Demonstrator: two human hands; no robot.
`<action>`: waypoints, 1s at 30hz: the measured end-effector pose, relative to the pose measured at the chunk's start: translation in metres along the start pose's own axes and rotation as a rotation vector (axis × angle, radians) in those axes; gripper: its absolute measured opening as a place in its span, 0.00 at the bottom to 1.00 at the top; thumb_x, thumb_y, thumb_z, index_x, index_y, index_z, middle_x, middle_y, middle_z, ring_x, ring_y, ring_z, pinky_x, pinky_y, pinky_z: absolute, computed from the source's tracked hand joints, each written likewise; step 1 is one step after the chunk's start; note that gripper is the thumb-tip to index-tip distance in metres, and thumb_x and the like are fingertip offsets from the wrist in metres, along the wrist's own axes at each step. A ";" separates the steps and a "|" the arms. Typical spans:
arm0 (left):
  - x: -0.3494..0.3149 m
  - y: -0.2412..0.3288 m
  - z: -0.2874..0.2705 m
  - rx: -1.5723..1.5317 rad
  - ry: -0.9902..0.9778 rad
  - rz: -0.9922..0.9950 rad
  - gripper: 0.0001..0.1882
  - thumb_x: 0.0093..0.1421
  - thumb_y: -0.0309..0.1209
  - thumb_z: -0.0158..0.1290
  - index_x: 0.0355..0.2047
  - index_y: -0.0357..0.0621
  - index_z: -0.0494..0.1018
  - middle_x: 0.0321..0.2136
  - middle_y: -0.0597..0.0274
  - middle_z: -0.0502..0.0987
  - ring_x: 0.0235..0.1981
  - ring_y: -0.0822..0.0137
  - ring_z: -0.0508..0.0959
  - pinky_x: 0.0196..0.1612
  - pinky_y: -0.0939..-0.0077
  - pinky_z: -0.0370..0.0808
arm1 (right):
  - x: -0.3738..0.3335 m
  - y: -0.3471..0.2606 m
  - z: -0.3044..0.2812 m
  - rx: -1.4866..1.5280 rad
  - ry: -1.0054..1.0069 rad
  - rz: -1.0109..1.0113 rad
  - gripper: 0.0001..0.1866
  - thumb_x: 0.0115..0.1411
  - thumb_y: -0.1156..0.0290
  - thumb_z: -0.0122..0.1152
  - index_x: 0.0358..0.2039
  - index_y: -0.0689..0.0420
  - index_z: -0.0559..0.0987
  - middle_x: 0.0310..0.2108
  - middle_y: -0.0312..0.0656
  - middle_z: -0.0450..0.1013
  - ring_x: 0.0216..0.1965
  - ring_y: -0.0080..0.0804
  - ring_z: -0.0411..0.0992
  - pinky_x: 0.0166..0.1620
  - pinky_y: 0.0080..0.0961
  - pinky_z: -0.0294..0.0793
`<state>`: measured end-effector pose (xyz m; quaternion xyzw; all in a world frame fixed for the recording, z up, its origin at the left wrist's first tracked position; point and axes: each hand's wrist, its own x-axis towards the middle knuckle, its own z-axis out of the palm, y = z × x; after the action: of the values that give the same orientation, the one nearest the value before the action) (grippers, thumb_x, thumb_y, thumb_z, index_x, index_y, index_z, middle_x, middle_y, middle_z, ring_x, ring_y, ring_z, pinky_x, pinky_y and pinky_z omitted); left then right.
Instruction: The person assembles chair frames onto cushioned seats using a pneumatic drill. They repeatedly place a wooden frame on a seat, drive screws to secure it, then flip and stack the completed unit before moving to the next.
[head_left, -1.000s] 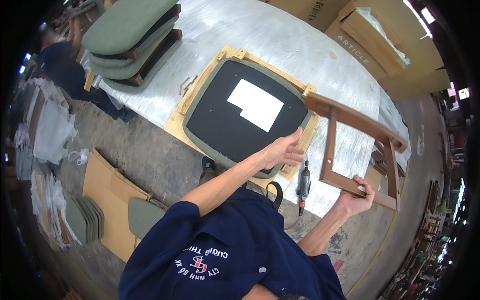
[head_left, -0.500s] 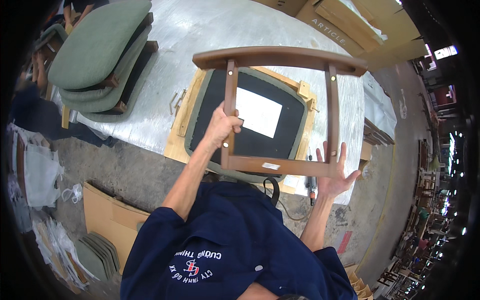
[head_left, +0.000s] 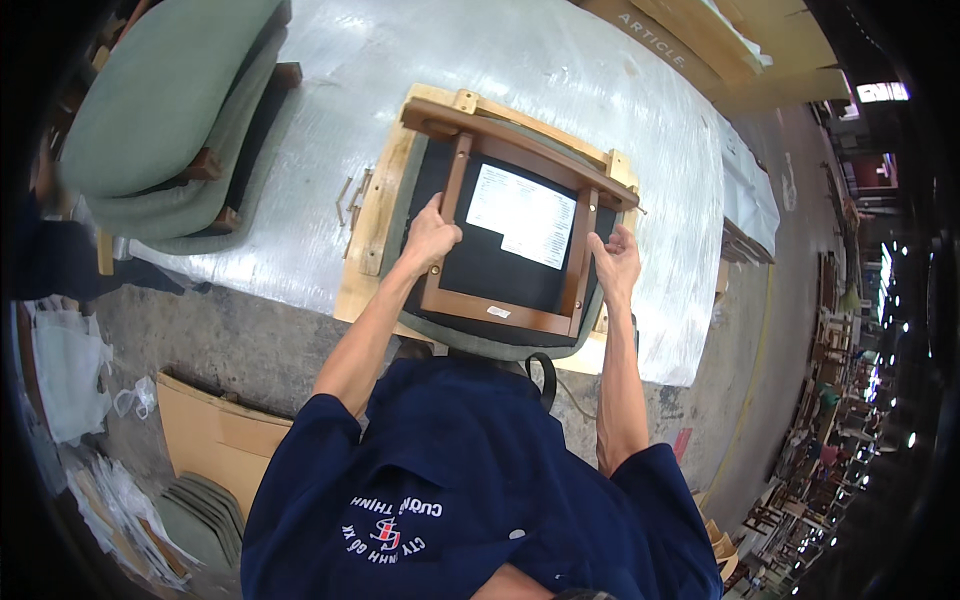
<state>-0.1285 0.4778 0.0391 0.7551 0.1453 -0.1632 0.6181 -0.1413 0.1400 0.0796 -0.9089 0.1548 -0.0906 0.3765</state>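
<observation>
A brown wooden seat frame [head_left: 452, 290] lies over the black underside of an upturned green padded seat [head_left: 420, 190]. My left hand [head_left: 432, 236] is closed around the frame's left rail. Beside the right rail is my right hand [head_left: 617, 265], its thumb at the rail and its fingers bent but apart. Inside the frame, a white printed sheet [head_left: 530, 215] rests on the black underside. The seat sits within a light wooden jig [head_left: 380, 215], whose blocks show beyond the frame's far bar.
Stacked green padded seats [head_left: 165, 100] stand at the far left of the plastic-covered table [head_left: 335, 110]. Several bolts [head_left: 347, 205] lie left of the jig. Cardboard boxes [head_left: 670, 40] are at the back right; a cardboard sheet [head_left: 220, 425] leans at lower left.
The frame has come down and left onto the upturned seat. My right hand has moved from the frame's near right corner up to its right rail, and its spread fingers have bent.
</observation>
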 end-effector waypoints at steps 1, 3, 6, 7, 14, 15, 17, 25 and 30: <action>0.002 -0.007 -0.002 -0.118 -0.080 -0.059 0.45 0.46 0.20 0.54 0.69 0.30 0.59 0.36 0.52 0.79 0.31 0.65 0.80 0.35 0.71 0.77 | 0.010 0.013 0.008 -0.118 0.079 0.006 0.45 0.55 0.47 0.75 0.61 0.71 0.72 0.48 0.52 0.76 0.46 0.38 0.76 0.50 0.37 0.77; 0.002 -0.017 -0.001 -0.239 -0.113 -0.100 0.46 0.45 0.19 0.54 0.70 0.32 0.58 0.31 0.60 0.75 0.24 0.73 0.75 0.25 0.76 0.72 | 0.029 0.038 0.019 -0.052 -0.035 0.157 0.46 0.57 0.44 0.72 0.62 0.71 0.71 0.55 0.57 0.74 0.52 0.40 0.74 0.56 0.37 0.73; -0.002 -0.015 0.003 -0.312 -0.080 -0.119 0.44 0.46 0.14 0.52 0.68 0.36 0.60 0.33 0.67 0.67 0.24 0.75 0.70 0.24 0.80 0.69 | 0.056 0.068 0.035 0.367 -0.284 0.402 0.45 0.63 0.45 0.67 0.63 0.74 0.69 0.60 0.60 0.70 0.61 0.43 0.69 0.64 0.37 0.65; -0.003 -0.011 0.005 -0.275 -0.054 -0.065 0.44 0.46 0.14 0.52 0.68 0.36 0.60 0.32 0.67 0.66 0.24 0.76 0.70 0.24 0.80 0.68 | 0.063 0.076 0.041 0.426 -0.243 0.445 0.44 0.63 0.45 0.67 0.63 0.74 0.69 0.60 0.59 0.71 0.61 0.42 0.69 0.64 0.38 0.65; -0.002 0.031 0.022 0.007 -0.059 0.100 0.49 0.47 0.21 0.54 0.71 0.26 0.51 0.65 0.33 0.67 0.66 0.48 0.70 0.68 0.68 0.63 | 0.087 0.098 0.048 0.524 -0.118 0.393 0.29 0.71 0.51 0.58 0.49 0.71 0.80 0.44 0.49 0.81 0.46 0.31 0.78 0.51 0.26 0.75; -0.003 0.035 0.023 0.020 -0.050 0.044 0.49 0.46 0.21 0.54 0.71 0.27 0.52 0.65 0.34 0.67 0.65 0.48 0.70 0.67 0.68 0.64 | 0.089 0.097 0.045 0.571 -0.141 0.407 0.28 0.71 0.52 0.58 0.50 0.71 0.80 0.45 0.48 0.81 0.45 0.31 0.78 0.50 0.26 0.75; -0.004 0.040 0.024 0.018 -0.011 0.044 0.49 0.46 0.21 0.54 0.71 0.28 0.53 0.64 0.34 0.69 0.64 0.48 0.71 0.67 0.68 0.65 | 0.093 0.094 0.040 0.670 -0.176 0.438 0.27 0.71 0.54 0.58 0.50 0.71 0.80 0.45 0.48 0.81 0.43 0.32 0.78 0.48 0.27 0.76; 0.008 0.025 0.011 0.023 -0.041 -0.049 0.48 0.48 0.22 0.54 0.72 0.31 0.53 0.61 0.35 0.72 0.63 0.46 0.73 0.67 0.66 0.66 | 0.098 0.089 0.059 0.449 -0.132 0.426 0.33 0.69 0.51 0.61 0.57 0.73 0.76 0.55 0.52 0.76 0.58 0.38 0.71 0.64 0.34 0.64; 0.012 0.024 0.009 -0.090 -0.152 -0.227 0.48 0.48 0.22 0.54 0.71 0.31 0.53 0.59 0.36 0.74 0.60 0.46 0.75 0.65 0.66 0.68 | 0.101 0.086 0.049 0.218 -0.179 0.440 0.35 0.68 0.49 0.61 0.59 0.73 0.75 0.56 0.54 0.76 0.59 0.40 0.71 0.64 0.37 0.65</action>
<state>-0.1083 0.4645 0.0541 0.6907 0.1898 -0.2821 0.6382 -0.0512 0.0788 -0.0112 -0.8118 0.3042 0.0579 0.4950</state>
